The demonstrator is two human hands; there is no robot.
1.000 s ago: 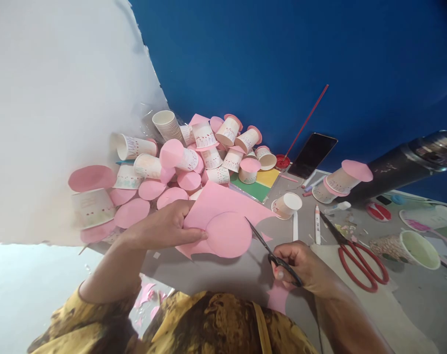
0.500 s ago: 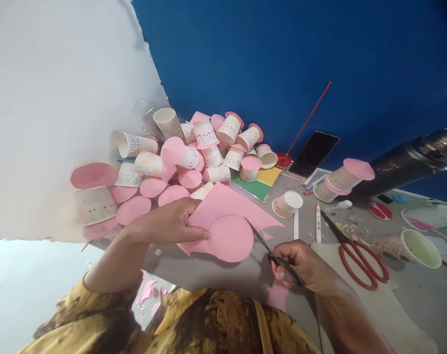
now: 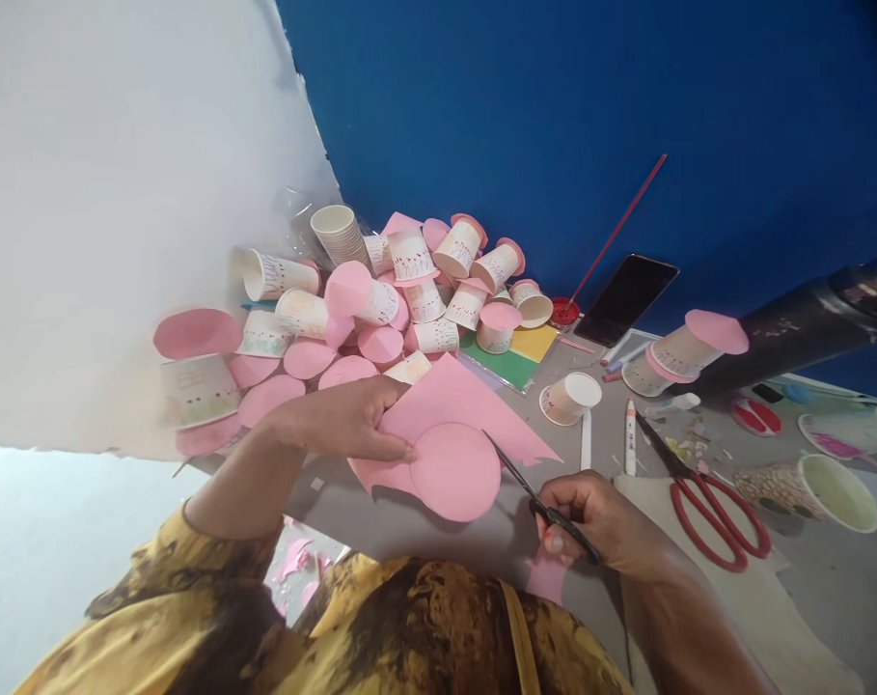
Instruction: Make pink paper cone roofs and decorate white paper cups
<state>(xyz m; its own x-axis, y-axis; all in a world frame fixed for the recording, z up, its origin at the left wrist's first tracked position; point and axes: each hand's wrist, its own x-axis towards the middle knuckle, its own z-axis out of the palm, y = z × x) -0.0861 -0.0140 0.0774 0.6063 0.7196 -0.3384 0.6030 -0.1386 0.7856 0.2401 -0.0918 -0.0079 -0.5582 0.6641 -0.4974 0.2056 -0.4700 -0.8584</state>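
Note:
Pinched between the thumb and fingers of my left hand (image 3: 355,420) is a sheet of pink paper (image 3: 449,391). A partly cut circle (image 3: 456,473) is still joined to the sheet along its upper side. My right hand (image 3: 579,512) grips black-handled scissors (image 3: 529,492), their blades at the upper right edge of the circle. A pink paper scrap (image 3: 546,577) lies below the right hand. Beyond the left hand lies a heap of decorated paper cups (image 3: 424,299) with pink discs on them.
Red-handled scissors (image 3: 720,521) and a white marker (image 3: 630,439) lie on the right. A single paper cup (image 3: 569,399) stands ahead of my right hand. Farther back are a phone (image 3: 626,299), stacked cups with pink discs (image 3: 688,347) and a black flask (image 3: 792,328).
The view has shifted slightly, so everything sits a little farther right. Both hands keep their hold, and the scissors remain at the circle's upper right edge.

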